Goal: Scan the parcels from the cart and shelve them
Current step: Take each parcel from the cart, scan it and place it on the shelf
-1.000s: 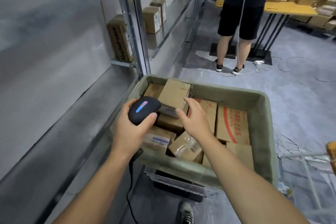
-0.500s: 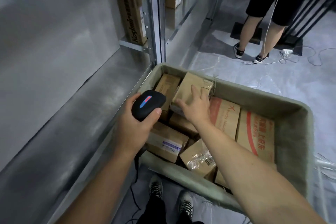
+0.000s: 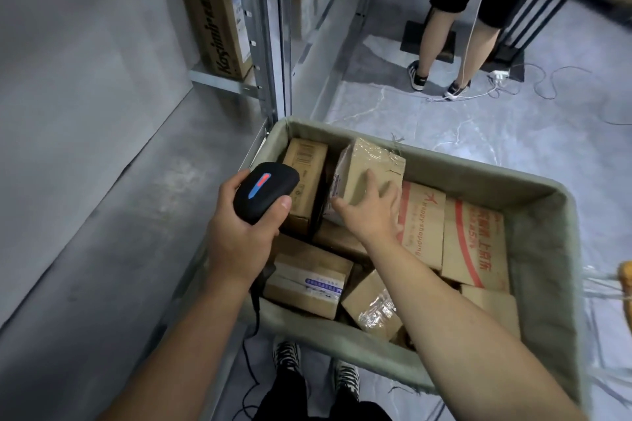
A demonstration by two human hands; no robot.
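Note:
A green fabric cart point(image 3: 543, 249) in front of me holds several cardboard parcels. My left hand point(image 3: 239, 236) is shut on a black barcode scanner point(image 3: 265, 191) with a lit red-and-blue strip, held over the cart's left rim. My right hand point(image 3: 371, 208) lies with fingers spread on a taped brown parcel point(image 3: 369, 164) that stands tilted near the cart's far side. Its white label faces left toward the scanner. Around it lie a parcel with red print point(image 3: 422, 225) and a labelled one point(image 3: 307, 280).
A grey metal shelf point(image 3: 113, 215) runs along my left, with a tall carton point(image 3: 219, 14) standing at its far end beside the steel upright point(image 3: 273, 27). Another person point(image 3: 458, 10) stands ahead on the floor among cables and a power strip point(image 3: 499, 73).
My view has tipped down and closer to the cart. My right hand has shifted from the parcel's edge onto its top face, and the parcel has tilted up. The scanner hand stays in place.

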